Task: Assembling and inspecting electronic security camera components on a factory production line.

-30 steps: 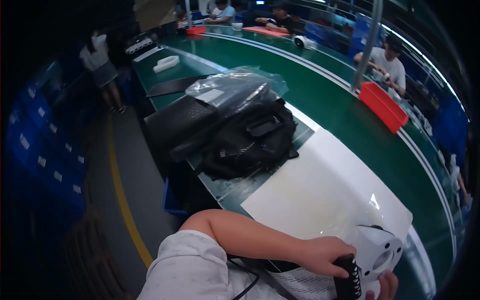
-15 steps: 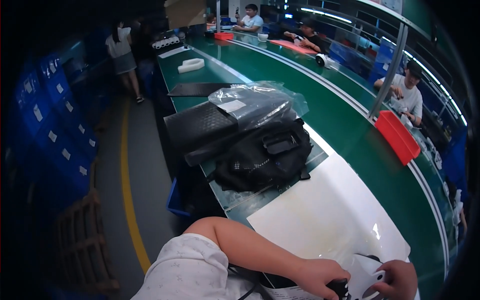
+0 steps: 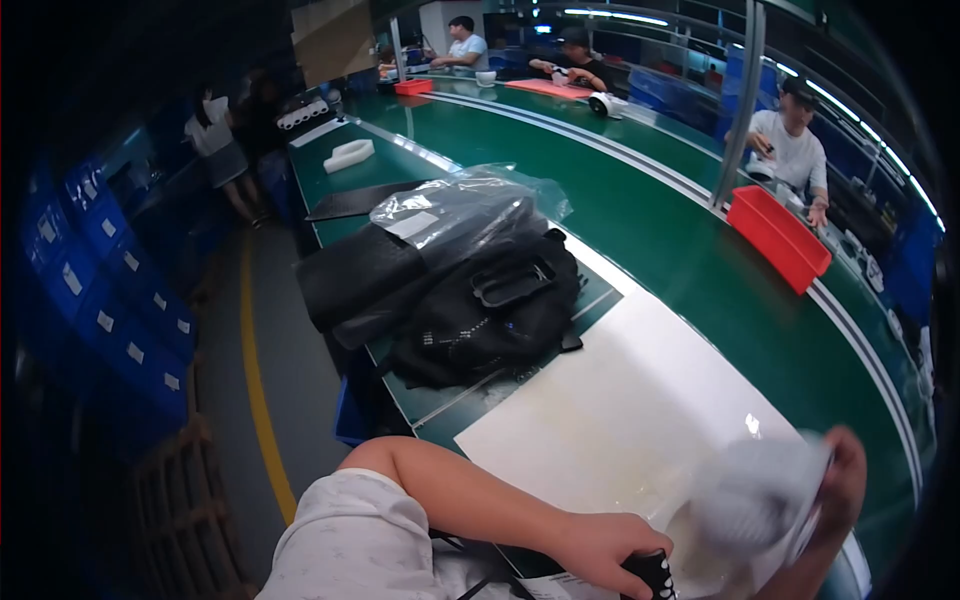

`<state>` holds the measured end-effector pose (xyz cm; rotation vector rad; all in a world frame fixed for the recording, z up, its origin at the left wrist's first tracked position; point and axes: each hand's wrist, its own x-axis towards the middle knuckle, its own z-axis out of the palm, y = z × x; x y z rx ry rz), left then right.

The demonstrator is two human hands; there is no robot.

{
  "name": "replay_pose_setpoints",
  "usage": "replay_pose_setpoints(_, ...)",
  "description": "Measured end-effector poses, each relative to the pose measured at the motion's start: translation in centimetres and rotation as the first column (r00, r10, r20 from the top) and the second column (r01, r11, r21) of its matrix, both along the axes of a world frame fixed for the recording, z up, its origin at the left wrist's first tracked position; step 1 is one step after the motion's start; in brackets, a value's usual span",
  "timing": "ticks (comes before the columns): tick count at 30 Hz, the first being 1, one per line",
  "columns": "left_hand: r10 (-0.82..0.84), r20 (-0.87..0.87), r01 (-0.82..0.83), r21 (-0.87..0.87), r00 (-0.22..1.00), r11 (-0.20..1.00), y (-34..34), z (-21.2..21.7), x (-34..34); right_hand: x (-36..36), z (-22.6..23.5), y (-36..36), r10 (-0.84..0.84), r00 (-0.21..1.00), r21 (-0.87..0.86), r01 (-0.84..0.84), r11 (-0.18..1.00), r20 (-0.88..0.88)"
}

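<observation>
Blue boxes (image 3: 110,320) stand stacked left of a yellow line (image 3: 257,390) on the grey floor (image 3: 297,360).

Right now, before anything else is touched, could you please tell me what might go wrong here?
The white part, blurred and held at one side by the right hand, could slip and hit the white sheet.

The black piece in the left hand is close by, so the two might knock together.

The black roll seems to overhang the bench edge and could fall if bumped.
</observation>
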<state>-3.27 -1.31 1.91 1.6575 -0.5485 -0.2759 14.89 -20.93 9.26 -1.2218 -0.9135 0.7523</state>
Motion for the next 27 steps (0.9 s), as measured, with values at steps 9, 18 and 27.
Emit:
replay_pose_setpoints(9,-0.060,0.070,0.053,0.101,0.996,0.993,0.1,-1.0,0.7,16.1,-9.7,-3.5,-0.935,0.334,0.351,0.867,0.354,0.119)
replay_pose_setpoints(18,0.018,-0.115,0.005,0.195,0.993,0.981,0.2,-0.2,0.9,16.0,-12.6,-7.8,-0.600,-0.249,0.185,0.969,-0.166,0.761)
replay_pose_setpoints(27,-0.015,-0.056,0.025,0.200,0.998,0.980,0.3,-0.1,0.6,15.7,-12.9,-7.8,-0.426,-0.048,-0.017,0.989,-0.147,0.904)
